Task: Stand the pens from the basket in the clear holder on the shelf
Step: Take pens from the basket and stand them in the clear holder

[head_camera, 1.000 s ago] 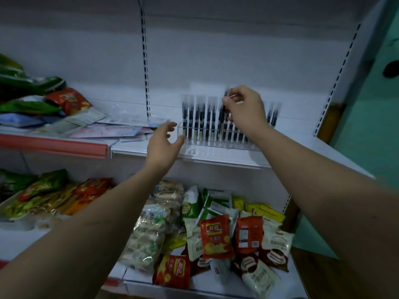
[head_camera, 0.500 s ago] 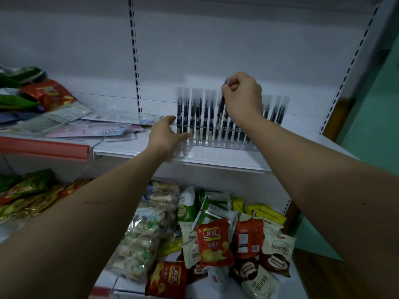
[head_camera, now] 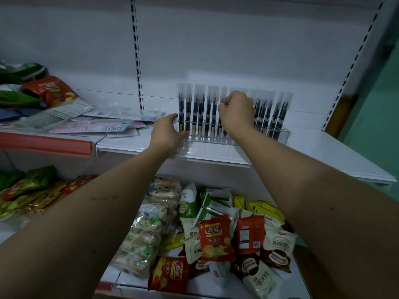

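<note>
On the lower shelf (head_camera: 216,285), a red chip bag (head_camera: 216,240) reads "乐薯片" under a yellow brand badge; a second red bag (head_camera: 170,275) near the front edge carries the same words sideways. Pale cake packets (head_camera: 279,247) bear larger characters that are partly legible, and a pink leaflet (head_camera: 92,128) on the upper shelf (head_camera: 302,152) shows writing upside down.

The clear holder (head_camera: 278,134) stands toward the back of the upper shelf, filled with upright pens (head_camera: 208,108) in clear sleeves. The right hand (head_camera: 236,112) is curled at the tops of the middle pens, fingertips pinching 1 sleeve top, though blur hides exactly which. The left hand (head_camera: 168,131) rests against the holder's left end, fingers loosely spread and touching the acrylic.
</note>
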{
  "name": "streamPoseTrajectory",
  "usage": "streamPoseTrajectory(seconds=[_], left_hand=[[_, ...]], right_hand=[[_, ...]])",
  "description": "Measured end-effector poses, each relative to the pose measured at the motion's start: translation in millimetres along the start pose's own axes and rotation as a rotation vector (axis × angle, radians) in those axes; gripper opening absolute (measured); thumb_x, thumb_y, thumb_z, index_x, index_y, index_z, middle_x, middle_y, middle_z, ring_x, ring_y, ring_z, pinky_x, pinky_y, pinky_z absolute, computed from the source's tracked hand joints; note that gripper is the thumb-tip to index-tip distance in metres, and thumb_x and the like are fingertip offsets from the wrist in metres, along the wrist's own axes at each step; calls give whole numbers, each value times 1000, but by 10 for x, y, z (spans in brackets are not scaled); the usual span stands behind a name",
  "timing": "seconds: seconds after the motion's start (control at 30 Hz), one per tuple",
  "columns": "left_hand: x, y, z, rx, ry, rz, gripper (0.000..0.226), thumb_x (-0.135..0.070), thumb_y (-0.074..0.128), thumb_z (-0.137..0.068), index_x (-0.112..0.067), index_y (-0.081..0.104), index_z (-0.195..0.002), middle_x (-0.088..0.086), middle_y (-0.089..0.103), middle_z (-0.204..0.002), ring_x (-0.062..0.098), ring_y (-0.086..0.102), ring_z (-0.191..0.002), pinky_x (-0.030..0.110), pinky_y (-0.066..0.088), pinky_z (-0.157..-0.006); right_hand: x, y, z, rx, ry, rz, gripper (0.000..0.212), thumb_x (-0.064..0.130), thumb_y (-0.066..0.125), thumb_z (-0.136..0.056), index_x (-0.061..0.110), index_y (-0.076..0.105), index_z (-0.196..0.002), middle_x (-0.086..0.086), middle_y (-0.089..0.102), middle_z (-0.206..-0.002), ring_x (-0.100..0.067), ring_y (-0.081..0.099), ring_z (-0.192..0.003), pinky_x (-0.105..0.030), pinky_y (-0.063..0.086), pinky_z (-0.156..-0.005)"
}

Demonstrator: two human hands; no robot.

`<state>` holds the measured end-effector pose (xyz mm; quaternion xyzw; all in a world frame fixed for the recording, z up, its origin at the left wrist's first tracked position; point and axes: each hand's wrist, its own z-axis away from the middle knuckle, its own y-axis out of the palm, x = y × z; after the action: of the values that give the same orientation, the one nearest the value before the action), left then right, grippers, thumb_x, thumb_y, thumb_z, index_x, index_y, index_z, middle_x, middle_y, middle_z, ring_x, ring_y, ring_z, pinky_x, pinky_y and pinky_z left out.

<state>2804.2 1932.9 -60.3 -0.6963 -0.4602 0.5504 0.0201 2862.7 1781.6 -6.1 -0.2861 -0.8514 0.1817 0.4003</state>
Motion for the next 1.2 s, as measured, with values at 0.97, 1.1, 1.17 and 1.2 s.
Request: streamPoseTrajectory(seconds=[0.97, 1.1, 1.17, 1.2], left_hand=[[497, 308, 2548, 210, -321, 281, 51, -47, 30, -103, -19, 46, -142, 7, 47, -145, 26, 44, -132, 31, 32, -102], [843, 555, 2799, 267, -491, 308, 49, -47, 29, -103, -20, 54, -135, 4, 55, -133, 24, 50, -121, 28, 32, -92], [1052, 683, 2900, 285, -574, 310, 50, -51, 28, -101, -22, 60, -126, -2, 59, -122, 21, 54, -109, 32, 40, -93], [1155, 741, 2949, 292, -610, 299, 51, -52, 29, -100, -22, 62, -124, -1, 60, -122, 22, 55, -108, 34, 41, -94]], right_hand=[[-726, -93, 2827, 561, 29, 198, 50, 47, 34, -100, 21, 48, -140, -3, 45, -146, -26, 40, -133, -43, 36, -108], [-1049, 224, 3307, 744, 159, 201, 49, 50, 33, -99, 22, 52, -134, -3, 49, -140, -27, 44, -128, -46, 41, -101], [-1219, 361, 3533, 849, 228, 181, 47, 48, 34, -100, 20, 52, -133, -4, 47, -142, -29, 43, -129, -44, 41, -100], [-1299, 422, 3637, 914, 267, 185, 49, 47, 33, -101, 19, 50, -137, -5, 43, -146, -31, 41, -132, -43, 40, -102]])
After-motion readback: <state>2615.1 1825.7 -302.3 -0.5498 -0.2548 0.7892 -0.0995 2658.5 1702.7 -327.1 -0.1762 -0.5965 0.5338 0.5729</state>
